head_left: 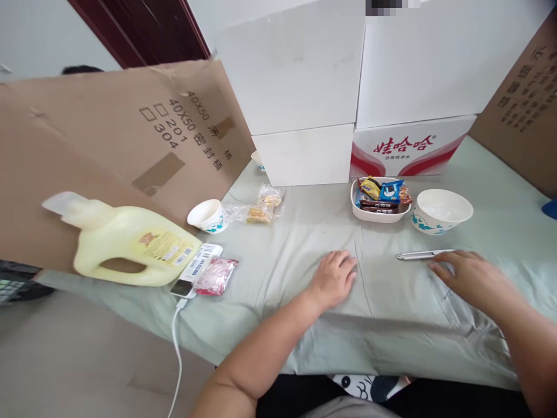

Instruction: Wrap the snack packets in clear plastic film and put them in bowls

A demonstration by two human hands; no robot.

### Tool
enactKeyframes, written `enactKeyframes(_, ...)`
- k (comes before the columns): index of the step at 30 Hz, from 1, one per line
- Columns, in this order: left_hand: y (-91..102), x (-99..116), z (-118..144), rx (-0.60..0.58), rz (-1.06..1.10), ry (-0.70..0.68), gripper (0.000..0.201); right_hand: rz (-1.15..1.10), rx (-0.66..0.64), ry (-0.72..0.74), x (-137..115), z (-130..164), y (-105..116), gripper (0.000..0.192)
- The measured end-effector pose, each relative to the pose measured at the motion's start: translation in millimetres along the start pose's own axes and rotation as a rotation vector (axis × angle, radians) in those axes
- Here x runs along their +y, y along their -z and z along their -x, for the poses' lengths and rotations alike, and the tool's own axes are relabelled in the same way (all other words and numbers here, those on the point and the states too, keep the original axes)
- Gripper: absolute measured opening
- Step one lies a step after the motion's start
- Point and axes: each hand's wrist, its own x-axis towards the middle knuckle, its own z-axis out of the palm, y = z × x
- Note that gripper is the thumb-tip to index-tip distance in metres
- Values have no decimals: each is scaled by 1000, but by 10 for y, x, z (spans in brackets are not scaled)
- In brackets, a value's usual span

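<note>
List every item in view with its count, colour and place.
jug: 1, pale yellow, lying on its side at far left
paper cups: 2, white with teal print, one left of centre, one at right
snack tray: 1, white, holds wrapped snacks, centre back
clear snack bags: 2, beside the left cup
red packet: 1, by the jug
white cable: 1, hanging off the front edge
tweezers: 1, silvery, by the right fingertips
white boxes: several, stacked at back
cardboard: brown, left and right
cloth: pale green, covers the table
left hand: flat on the cloth
right hand: flat, at the tweezers
</note>
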Motion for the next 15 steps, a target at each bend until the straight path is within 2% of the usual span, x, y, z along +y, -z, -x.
enactKeyframes(3,186,-307,-132,-84,-201,119,46,-37,27,71,257,36,-279,42)
enactKeyframes(6,503,-797,-265,-111,-398,342,54,-87,83,101,342,-51,-380,40)
enactKeyframes(9,847,-1292,-293,9,-505,619,58,-116,84,96,324,-119,-404,37)
enactKeyframes(11,1037,-1553,-259,116,-451,779,55,-134,81,114,323,-131,-429,37)
enactKeyframes(15,1300,-1900,-214,200,-394,949,50,-189,109,106,365,-122,-483,33)
